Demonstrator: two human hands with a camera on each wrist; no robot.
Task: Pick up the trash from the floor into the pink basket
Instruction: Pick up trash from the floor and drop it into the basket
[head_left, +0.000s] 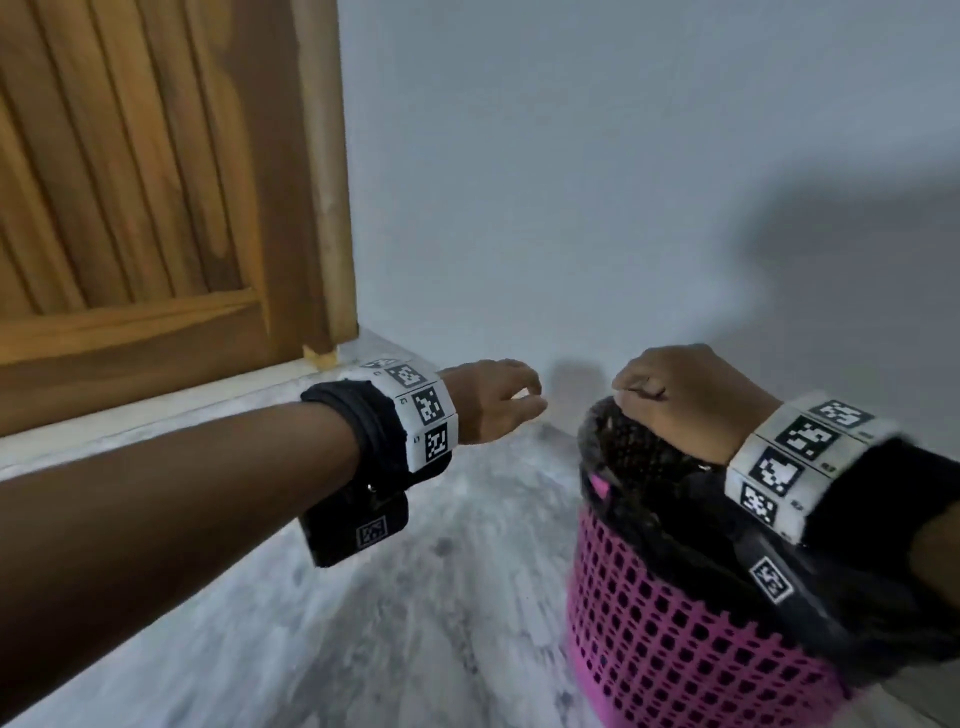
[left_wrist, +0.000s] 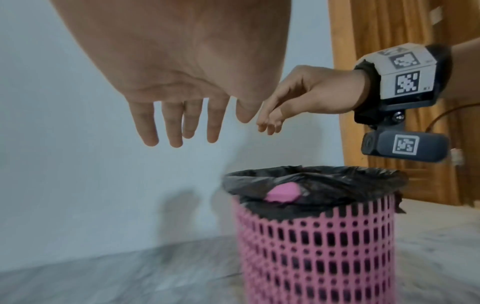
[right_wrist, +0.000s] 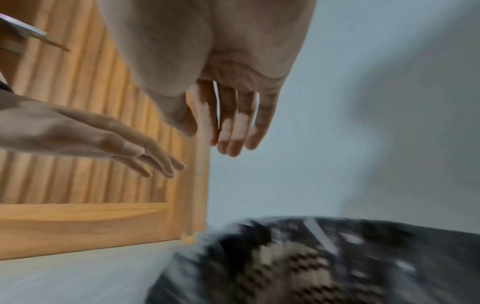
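The pink basket (head_left: 675, 629) stands on the floor at the right, lined with a black bag (left_wrist: 314, 181). A small pink patch (left_wrist: 283, 193) shows at the liner's near edge; I cannot tell whether it is rim or trash. My right hand (head_left: 654, 387) hangs just above the basket's mouth, its fingers (right_wrist: 233, 131) pointing down and holding nothing. To the left of the basket and apart from it is my left hand (head_left: 511, 400). Its fingers (left_wrist: 176, 123) are straight, spread and empty. No trash shows in either hand.
A wooden door (head_left: 156, 182) and its frame fill the left, and a pale wall (head_left: 571, 182) runs behind the basket. The grey marbled floor (head_left: 389, 597) stretches between my left arm and the basket. All views are blurred by motion.
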